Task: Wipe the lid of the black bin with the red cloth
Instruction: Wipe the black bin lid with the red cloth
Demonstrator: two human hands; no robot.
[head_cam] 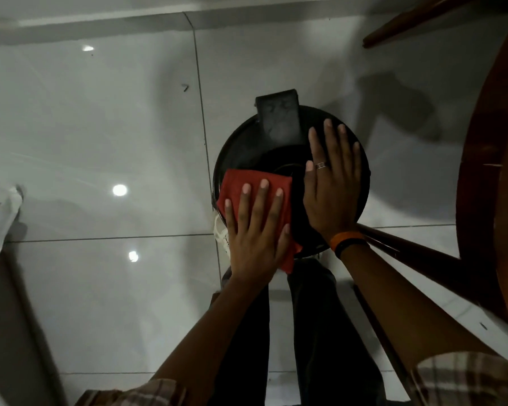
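Two bare forearms with checked sleeve cuffs reach down from the person toward a round black bin with a glossy lid that stands on the pale shiny floor tiles, just in front of the person's dark trousers.

On the near-left part of the lid lies the folded red cloth. The person's left hand lies flat on top of it, fingers spread and stretched out, palm pressing down. It does not pinch the cloth; it holds the cloth under the whole palm, probably so that a wide piece of fabric rubs the surface at once. One corner of the cloth hangs over the near edge of the lid.

Beside it, the right hand, with a thin ring and an orange wristband, rests open and flat on the bare right half of the lid, fingers a little apart. It holds nothing. I think it is there to keep the light bin from sliding or the lid from tipping while the other hand wipes.

At the far side of the lid there is a grey rectangular hinge piece. A brown wooden table stands close on the right.
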